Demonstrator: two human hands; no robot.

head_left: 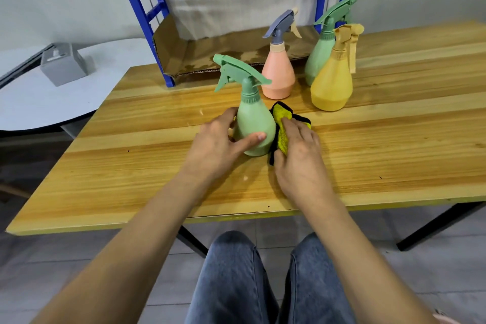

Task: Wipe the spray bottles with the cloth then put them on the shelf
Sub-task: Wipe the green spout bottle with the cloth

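The left grip [218, 139], a bare hand, is curled round the near green bottle [253, 123], thumb across its front and fingers behind its left side. The bottle stands upright on the desk [394, 139], near the middle, with its nozzle pointing left. The right grip [299, 150] is closed on the yellow cloth [282, 123] with a black edge and holds it against the right side of that bottle; part of the cloth lies on the desk. Farther back stand three more bottles: a pink bottle [278, 73] with a grey trigger, just behind the held one, and to its right a yellow bottle [332, 84] with a second green bottle [319, 58] close behind it. The blue shelf [147, 16] rises at the far edge, its lowest level lined with cardboard [210, 52]. A grey box [64, 64] sits on a white table [39, 102] at the far left
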